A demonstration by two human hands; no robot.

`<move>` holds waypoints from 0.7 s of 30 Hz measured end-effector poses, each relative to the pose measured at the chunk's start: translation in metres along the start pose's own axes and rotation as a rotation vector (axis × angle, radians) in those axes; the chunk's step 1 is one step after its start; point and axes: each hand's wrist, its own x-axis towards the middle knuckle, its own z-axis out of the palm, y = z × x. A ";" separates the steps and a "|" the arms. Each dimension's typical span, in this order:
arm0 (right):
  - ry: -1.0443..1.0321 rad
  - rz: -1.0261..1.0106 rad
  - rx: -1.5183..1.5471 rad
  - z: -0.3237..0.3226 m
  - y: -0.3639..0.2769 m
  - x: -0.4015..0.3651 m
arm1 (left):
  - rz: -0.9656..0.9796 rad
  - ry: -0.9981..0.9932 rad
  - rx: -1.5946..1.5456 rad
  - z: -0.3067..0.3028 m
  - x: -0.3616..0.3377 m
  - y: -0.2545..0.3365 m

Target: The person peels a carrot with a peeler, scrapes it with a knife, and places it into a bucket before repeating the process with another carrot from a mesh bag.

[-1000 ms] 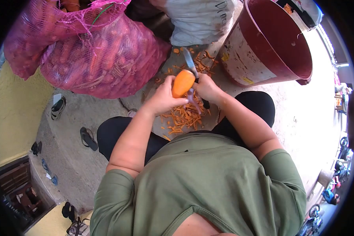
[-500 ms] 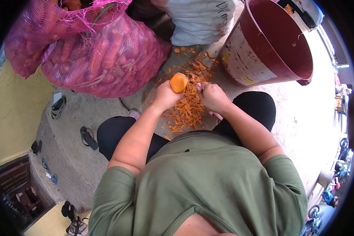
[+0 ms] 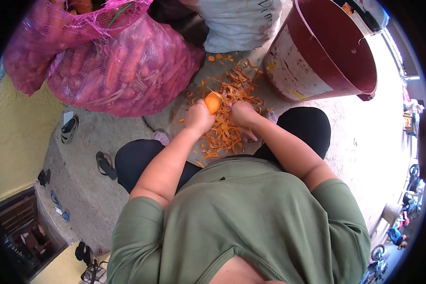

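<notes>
My left hand (image 3: 199, 117) is wrapped round a thick orange carrot (image 3: 213, 102), its rounded end pointing away from me. Just to its right, my right hand (image 3: 244, 114) is closed on a pink-handled peeler (image 3: 249, 134); the handle's end sticks out below the fist, and the blade is hard to make out. Beneath both hands, a loose pile of carrot peelings (image 3: 227, 136) covers the concrete floor, with some small round carrot slices at its far end.
A pink mesh sack full of carrots (image 3: 123, 71) stands at the far left, beside a white sack (image 3: 241, 26). The large red bucket (image 3: 300, 64) is at the far right. Sandals, including a dark one (image 3: 106, 165), lie along the left near a yellow wall (image 3: 19, 137).
The carrot has tilted and turned slightly in my left hand. My right hand has shifted left and a little down, closer to the carrot.
</notes>
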 end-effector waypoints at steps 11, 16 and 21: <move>0.102 0.088 0.092 0.010 0.005 0.008 | 0.029 -0.144 -0.076 0.024 0.003 -0.005; 0.143 0.078 0.126 0.002 0.003 0.003 | 0.002 -0.369 -0.455 0.018 0.010 -0.012; 0.153 0.019 0.100 0.019 0.017 0.020 | -0.001 -0.563 -0.676 0.012 0.004 -0.014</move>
